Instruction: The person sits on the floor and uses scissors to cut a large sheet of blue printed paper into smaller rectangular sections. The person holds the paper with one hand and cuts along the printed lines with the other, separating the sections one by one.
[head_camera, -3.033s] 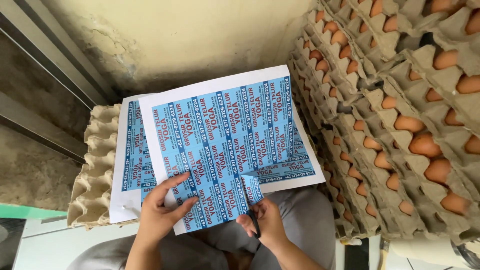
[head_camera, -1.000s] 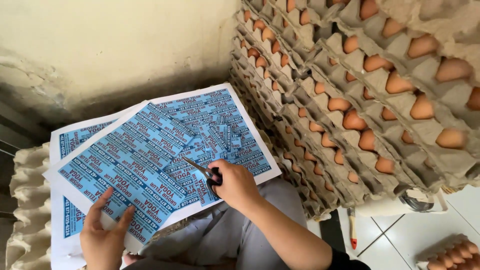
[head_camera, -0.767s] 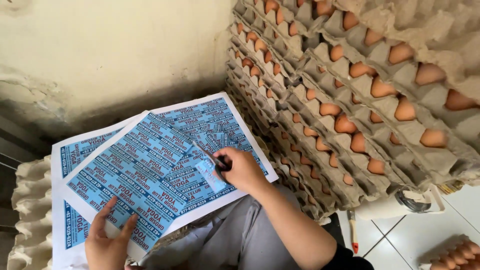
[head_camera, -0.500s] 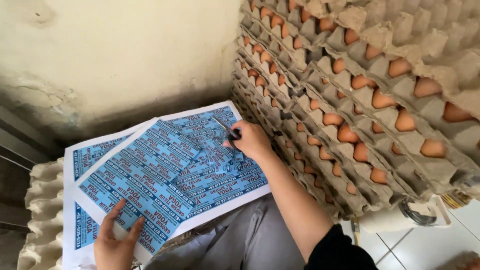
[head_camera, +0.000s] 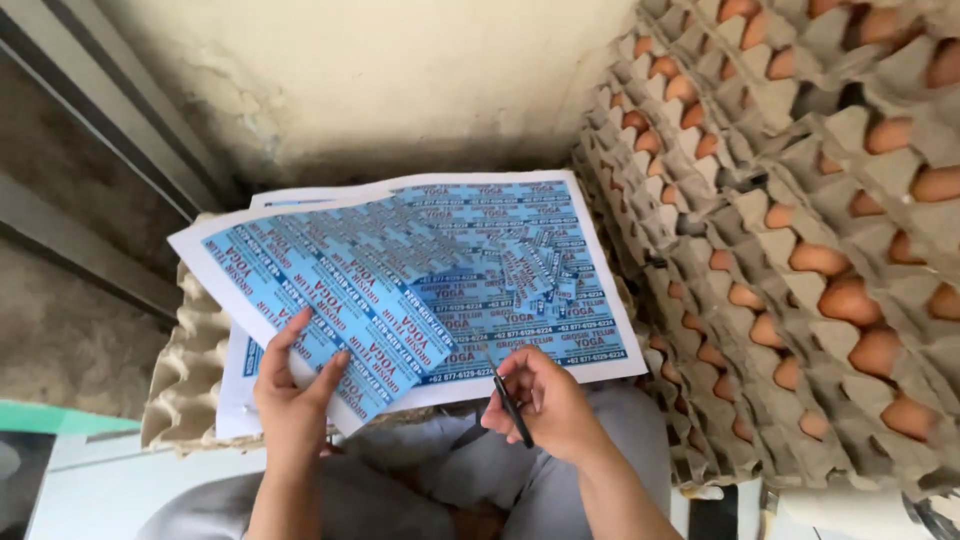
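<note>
Nearby, left hand (head_camera: 292, 400) pinching label sheet (head_camera: 330, 300) edge

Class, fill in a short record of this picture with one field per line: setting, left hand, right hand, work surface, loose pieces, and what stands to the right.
setting: seated person, head view looking down at lap
left hand: left hand holds a partly cut blue label sheet by its near edge
right hand: right hand grips black scissors
work surface: full printed label sheet lying on empty egg trays
loose pieces: cut labels piled on the full sheet
right side: stacked egg trays filled with brown eggs
</note>
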